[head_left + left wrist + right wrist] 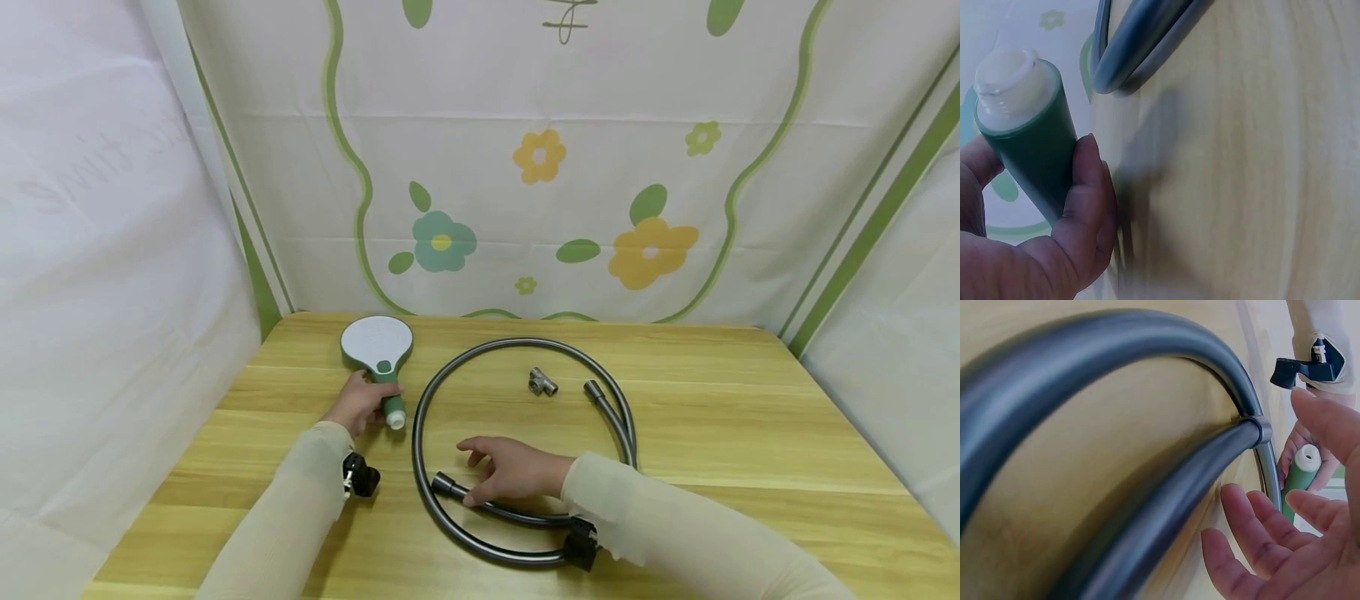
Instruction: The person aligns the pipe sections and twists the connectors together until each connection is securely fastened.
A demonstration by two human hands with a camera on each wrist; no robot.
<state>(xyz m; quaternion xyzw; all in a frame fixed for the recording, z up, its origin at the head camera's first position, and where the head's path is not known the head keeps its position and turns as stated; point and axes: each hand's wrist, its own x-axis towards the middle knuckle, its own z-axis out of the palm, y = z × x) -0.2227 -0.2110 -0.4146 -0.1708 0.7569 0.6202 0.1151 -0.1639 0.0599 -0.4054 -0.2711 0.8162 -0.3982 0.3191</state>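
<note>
My left hand [358, 402] grips the green handle of a shower head [377, 342] at the left of the table, its thumb lying across the handle. The round white face is turned up and points to the back. In the left wrist view the white threaded end [1013, 87] of the handle sticks out past the fingers. My right hand [521, 468] hovers over a coiled dark grey shower hose [517, 342], close to one end fitting [443, 482]. In the right wrist view its fingers are spread and loosely bent beside the hose, with nothing between them.
A small metal tee fitting [542, 382] lies inside the hose loop. The hose's other end fitting [594, 390] points to the back on the right. Behind the wooden table [720, 400] hangs a flower-printed cloth [480, 167], with white cloth on both sides.
</note>
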